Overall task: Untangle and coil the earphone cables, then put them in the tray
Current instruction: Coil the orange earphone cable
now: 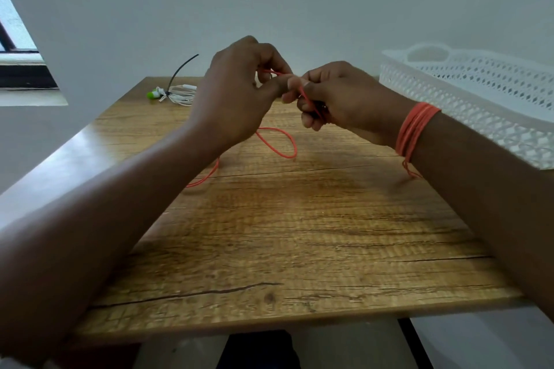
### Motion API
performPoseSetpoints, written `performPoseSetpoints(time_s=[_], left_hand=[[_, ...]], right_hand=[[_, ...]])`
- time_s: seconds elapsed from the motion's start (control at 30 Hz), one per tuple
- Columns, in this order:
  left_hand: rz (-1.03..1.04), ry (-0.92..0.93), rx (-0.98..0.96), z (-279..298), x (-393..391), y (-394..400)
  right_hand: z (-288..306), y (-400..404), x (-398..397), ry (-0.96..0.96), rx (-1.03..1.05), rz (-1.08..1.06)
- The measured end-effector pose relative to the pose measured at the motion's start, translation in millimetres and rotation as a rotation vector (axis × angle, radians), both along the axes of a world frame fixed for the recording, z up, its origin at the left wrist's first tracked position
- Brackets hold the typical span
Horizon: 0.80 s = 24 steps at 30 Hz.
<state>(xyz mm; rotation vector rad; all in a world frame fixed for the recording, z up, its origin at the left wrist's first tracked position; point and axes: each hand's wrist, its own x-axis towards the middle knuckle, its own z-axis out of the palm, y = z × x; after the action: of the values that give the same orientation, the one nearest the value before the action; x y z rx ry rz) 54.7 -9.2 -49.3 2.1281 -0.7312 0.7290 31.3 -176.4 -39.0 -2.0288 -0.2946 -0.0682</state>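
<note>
Wood-look table (299, 234), brown, grainy, with dark cracks, shiny along its left edge. White plastic tray (467, 93) on its right side, walls full of little holes. Thin, smooth orange cable (280, 144) on the table. Orange thread band (415, 126) near the tray.

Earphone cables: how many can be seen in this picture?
2. The thin orange earphone cable is held by both hands above the wooden table; the bundled white earphone cable lies at its far left. None shows in the tray.

Soft daylight from the left window (18, 39); edges slightly warped.
</note>
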Motion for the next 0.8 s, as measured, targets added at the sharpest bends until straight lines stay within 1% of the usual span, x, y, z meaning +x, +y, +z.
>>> performPoseSetpoints(time_s=[0.07, 0.13, 0.23, 0.4, 0.57, 0.7, 0.8], left_hand=[[-0.017, -0.028, -0.032, -1, 0, -2], [-0.029, -0.047, -0.075, -1, -1, -2], [-0.066, -0.038, -0.104, 0, -1, -3], [-0.218, -0.007, -0.106, 3, -5, -2], [-0.299, -0.027, -0.155, 4, -7, -3], [-0.358, 0.022, -0.174, 4, -12, -7], [-0.342, 0.022, -0.197, 5, -14, -9]], right_hand=[[2, -2, -1, 0.04, 0.081, 0.008], [5, -1, -1, 0.052, 0.117, 0.018], [6, -1, -4, 0.053, 0.098, 0.052], [2, 1, -5, 0.09, 0.083, 0.058], [1, 5, -5, 0.277, 0.286, 0.21], [-3, 3, 0, 0.267, 0.436, 0.135], [-3, 2, 1, 0.244, 0.436, 0.128]])
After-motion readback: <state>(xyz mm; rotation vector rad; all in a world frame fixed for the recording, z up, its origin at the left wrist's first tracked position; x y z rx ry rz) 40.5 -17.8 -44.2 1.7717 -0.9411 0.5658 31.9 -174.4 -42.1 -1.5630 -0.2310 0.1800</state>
